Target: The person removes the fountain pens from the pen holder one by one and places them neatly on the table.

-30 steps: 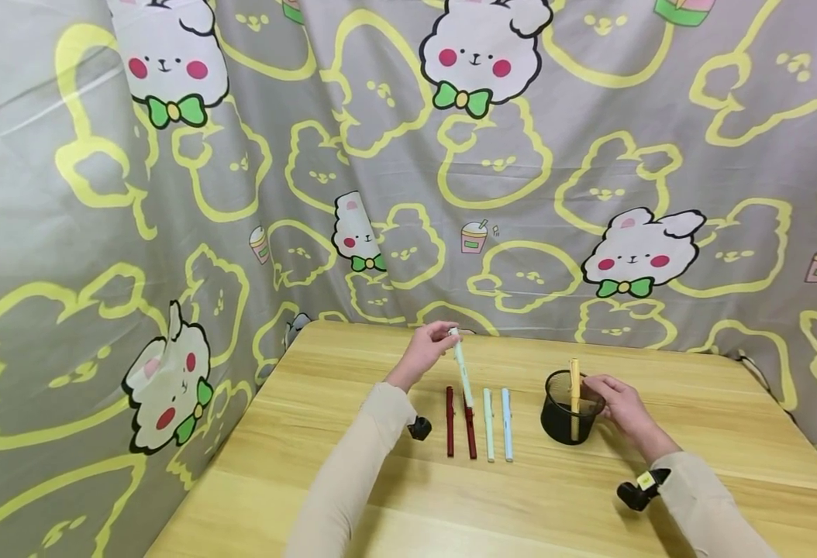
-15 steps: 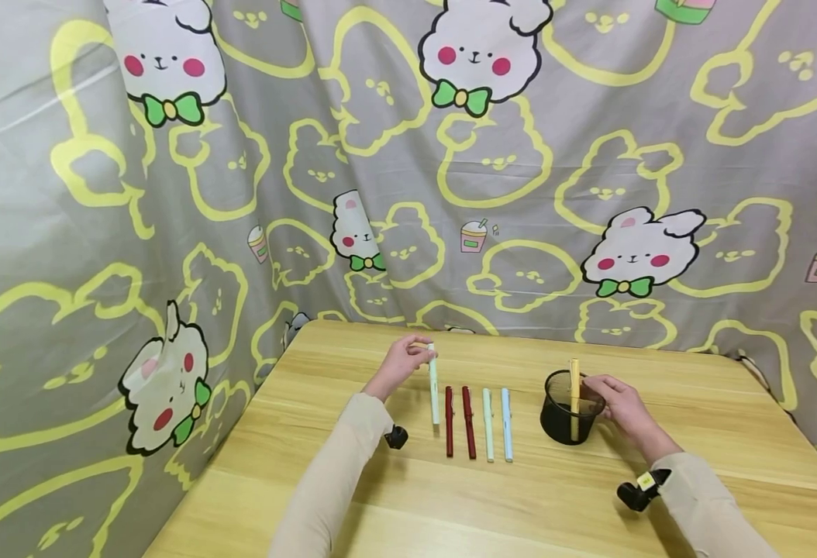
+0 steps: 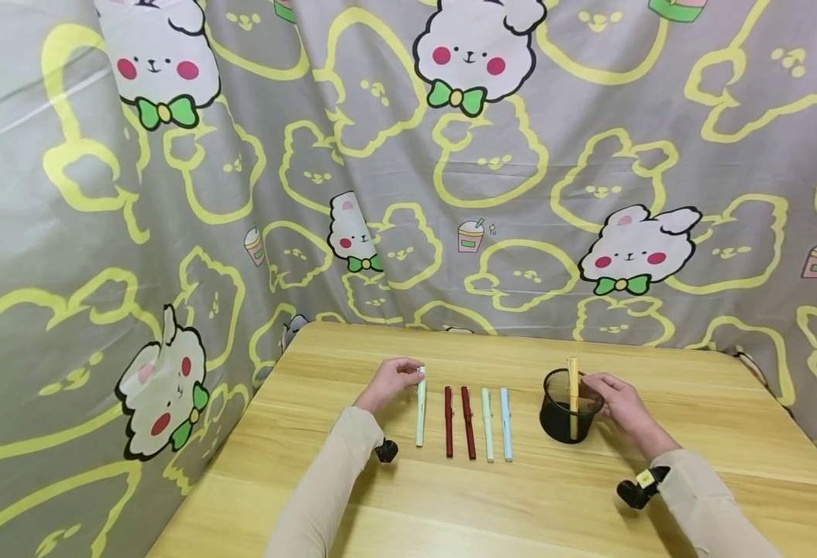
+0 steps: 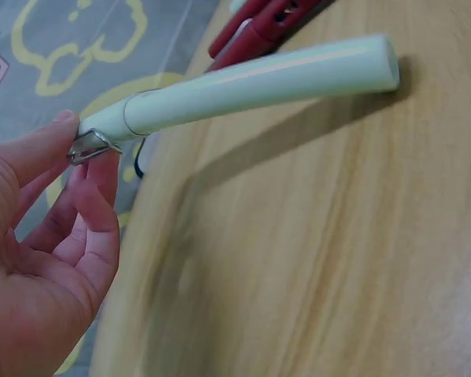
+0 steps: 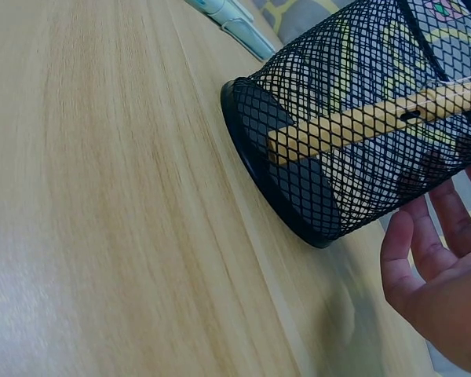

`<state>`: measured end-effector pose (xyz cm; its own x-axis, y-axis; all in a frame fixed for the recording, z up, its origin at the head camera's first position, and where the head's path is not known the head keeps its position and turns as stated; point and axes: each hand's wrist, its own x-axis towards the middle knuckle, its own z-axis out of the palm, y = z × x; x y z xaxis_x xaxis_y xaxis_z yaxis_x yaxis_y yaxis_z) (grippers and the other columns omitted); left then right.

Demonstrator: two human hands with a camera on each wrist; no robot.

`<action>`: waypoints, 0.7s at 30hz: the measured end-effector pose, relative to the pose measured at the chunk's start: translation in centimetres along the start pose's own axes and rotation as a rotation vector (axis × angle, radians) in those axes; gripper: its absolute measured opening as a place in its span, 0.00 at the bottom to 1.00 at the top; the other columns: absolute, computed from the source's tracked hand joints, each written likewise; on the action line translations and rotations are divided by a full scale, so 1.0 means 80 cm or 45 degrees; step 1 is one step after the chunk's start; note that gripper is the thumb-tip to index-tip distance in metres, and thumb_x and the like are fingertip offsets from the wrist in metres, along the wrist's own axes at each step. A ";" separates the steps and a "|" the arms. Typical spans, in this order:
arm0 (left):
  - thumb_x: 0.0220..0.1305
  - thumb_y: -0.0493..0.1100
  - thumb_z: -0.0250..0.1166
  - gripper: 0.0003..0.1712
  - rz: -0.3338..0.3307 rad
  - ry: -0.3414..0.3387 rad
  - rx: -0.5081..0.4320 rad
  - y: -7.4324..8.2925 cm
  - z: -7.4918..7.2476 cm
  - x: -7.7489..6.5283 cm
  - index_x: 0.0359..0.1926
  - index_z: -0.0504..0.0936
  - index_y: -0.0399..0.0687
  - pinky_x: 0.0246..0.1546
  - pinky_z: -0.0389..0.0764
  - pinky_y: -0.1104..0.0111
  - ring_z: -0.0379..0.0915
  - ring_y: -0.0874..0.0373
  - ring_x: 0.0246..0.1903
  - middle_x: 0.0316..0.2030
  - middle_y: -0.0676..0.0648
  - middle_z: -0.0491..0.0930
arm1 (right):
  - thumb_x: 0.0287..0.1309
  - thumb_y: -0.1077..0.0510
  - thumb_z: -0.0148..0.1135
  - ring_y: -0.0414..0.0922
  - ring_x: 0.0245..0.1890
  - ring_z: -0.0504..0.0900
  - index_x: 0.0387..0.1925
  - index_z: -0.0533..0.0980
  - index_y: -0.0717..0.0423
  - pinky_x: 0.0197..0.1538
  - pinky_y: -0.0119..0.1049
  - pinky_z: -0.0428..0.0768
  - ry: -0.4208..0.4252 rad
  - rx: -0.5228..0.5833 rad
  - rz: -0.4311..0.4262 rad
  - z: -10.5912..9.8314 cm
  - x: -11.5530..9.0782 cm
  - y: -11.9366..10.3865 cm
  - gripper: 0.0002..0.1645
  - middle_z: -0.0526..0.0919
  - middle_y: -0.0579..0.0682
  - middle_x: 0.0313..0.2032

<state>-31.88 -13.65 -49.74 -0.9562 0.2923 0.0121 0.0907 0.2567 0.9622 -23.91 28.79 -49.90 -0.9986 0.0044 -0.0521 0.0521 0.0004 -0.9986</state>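
My left hand [image 3: 389,384] pinches a pale green pen [image 3: 420,411] by its clip end, thumb on one side and fingertips on the other. In the left wrist view, the pen's free end comes close to its shadow on the wood. Right of it lie two dark red pens [image 3: 449,426], another pale green pen [image 3: 487,428] and a light blue pen [image 3: 506,428], side by side. My right hand [image 3: 621,404] holds the black mesh pen holder [image 3: 558,422] at its right side, near the rim. A yellow pen [image 3: 573,378] stands in the holder.
The wooden table [image 3: 464,511] reaches back to a grey curtain [image 3: 394,178] with cartoon prints. Dark wrist cameras [image 3: 385,450] hang below both sleeves. The row of pens lies between the left hand and the holder.
My left hand has carried the pale green pen leftward past the dark red pens, then lowered it toward the table left of the row. My right hand stays at the pen holder.
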 end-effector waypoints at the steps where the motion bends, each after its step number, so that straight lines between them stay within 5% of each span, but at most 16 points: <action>1: 0.61 0.33 0.65 0.19 -0.008 -0.001 -0.019 -0.002 0.001 0.000 0.52 0.76 0.28 0.46 0.78 0.55 0.76 0.58 0.34 0.36 0.45 0.79 | 0.66 0.49 0.56 0.33 0.35 0.74 0.34 0.82 0.41 0.34 0.28 0.74 -0.004 -0.012 0.001 0.000 0.000 0.000 0.09 0.80 0.34 0.35; 7: 0.60 0.32 0.65 0.19 -0.010 -0.028 -0.035 -0.011 0.004 -0.001 0.50 0.76 0.26 0.39 0.81 0.59 0.77 0.52 0.32 0.32 0.47 0.79 | 0.65 0.48 0.57 0.34 0.36 0.75 0.38 0.82 0.47 0.35 0.28 0.75 -0.002 -0.050 -0.001 -0.002 0.002 0.004 0.12 0.80 0.35 0.35; 15: 0.57 0.29 0.65 0.20 -0.083 -0.069 -0.128 -0.019 0.010 -0.004 0.51 0.76 0.27 0.39 0.82 0.63 0.77 0.59 0.30 0.34 0.45 0.78 | 0.65 0.48 0.56 0.34 0.36 0.74 0.36 0.82 0.42 0.35 0.28 0.75 0.009 -0.048 -0.002 -0.001 0.001 0.006 0.09 0.80 0.34 0.36; 21: 0.56 0.27 0.65 0.20 -0.121 -0.055 -0.158 -0.022 0.015 -0.005 0.51 0.76 0.27 0.40 0.81 0.64 0.77 0.58 0.31 0.34 0.44 0.76 | 0.65 0.46 0.57 0.34 0.36 0.72 0.41 0.82 0.48 0.33 0.28 0.73 0.022 -0.061 -0.001 -0.001 0.000 0.003 0.14 0.80 0.33 0.37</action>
<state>-31.34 -13.13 -51.79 -0.9458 0.3120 -0.0900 -0.0376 0.1700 0.9847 -23.88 28.90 -50.17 -0.9985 0.0217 -0.0507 0.0517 0.0486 -0.9975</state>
